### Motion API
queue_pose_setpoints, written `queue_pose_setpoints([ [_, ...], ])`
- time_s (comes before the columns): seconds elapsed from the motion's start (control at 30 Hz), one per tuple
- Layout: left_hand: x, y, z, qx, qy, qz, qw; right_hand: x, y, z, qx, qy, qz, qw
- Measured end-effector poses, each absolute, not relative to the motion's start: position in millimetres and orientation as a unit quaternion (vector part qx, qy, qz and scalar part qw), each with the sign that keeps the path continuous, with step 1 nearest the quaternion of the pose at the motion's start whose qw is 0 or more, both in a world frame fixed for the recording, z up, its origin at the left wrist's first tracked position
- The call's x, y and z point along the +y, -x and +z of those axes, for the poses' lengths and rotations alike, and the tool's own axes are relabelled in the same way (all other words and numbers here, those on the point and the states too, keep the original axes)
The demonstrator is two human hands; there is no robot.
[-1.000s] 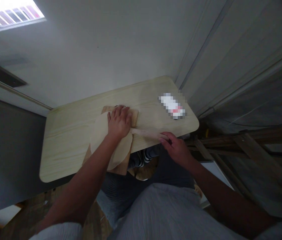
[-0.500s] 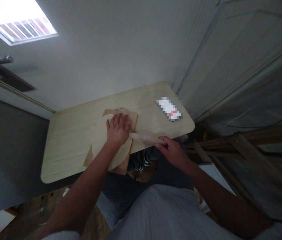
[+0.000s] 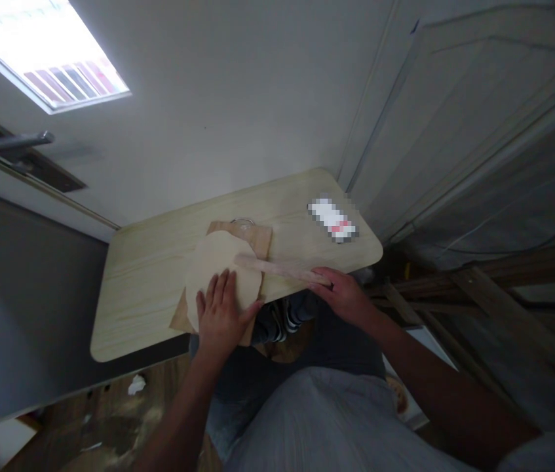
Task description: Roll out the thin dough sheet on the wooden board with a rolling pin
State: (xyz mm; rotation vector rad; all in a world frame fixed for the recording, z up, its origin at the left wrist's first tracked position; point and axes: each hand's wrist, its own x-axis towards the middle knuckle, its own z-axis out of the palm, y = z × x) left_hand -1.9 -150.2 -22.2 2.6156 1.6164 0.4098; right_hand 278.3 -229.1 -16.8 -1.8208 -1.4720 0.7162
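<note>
A round, pale, flat sheet of dough (image 3: pixel 215 252) lies over a wooden board (image 3: pixel 262 237), whose brown corners show past its edge. My left hand (image 3: pixel 219 317) rests flat on the near part of the dough, fingers spread, thumb out to the right. My right hand (image 3: pixel 342 296) is closed around the right end of a wooden rolling pin (image 3: pixel 284 269). The pin's far end lies on the right side of the dough, and the rest reaches out over the table. A metal ring handle (image 3: pixel 244 221) shows at the board's far edge.
The board sits on a narrow light-wood table (image 3: pixel 134 275) against a white door with a lever handle (image 3: pixel 26 141). A pixelated phone-like object (image 3: pixel 332 219) lies at the table's right. Wooden beams (image 3: pixel 493 298) stand to the right, and a white scrap (image 3: pixel 136 384) is on the floor.
My left hand has slid back towards me across the dough, uncovering its middle and the pin's far end. The right hand keeps its grip on the rolling pin. The view has shifted slightly.
</note>
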Motion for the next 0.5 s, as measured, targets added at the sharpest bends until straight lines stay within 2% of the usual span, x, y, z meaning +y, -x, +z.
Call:
queue_pose_setpoints([
  [0.2,-139.6,25.2,-14.2,0.473,-0.877,0.073,0.039,-234.8,-270.8,-22.0,-0.559,0.679,0.318,0.352],
  [0.5,-129.2,43.3,-5.1,0.444,-0.890,0.051,0.084,-243.4,-262.6,-20.6,-0.551,0.680,0.356,0.329],
])
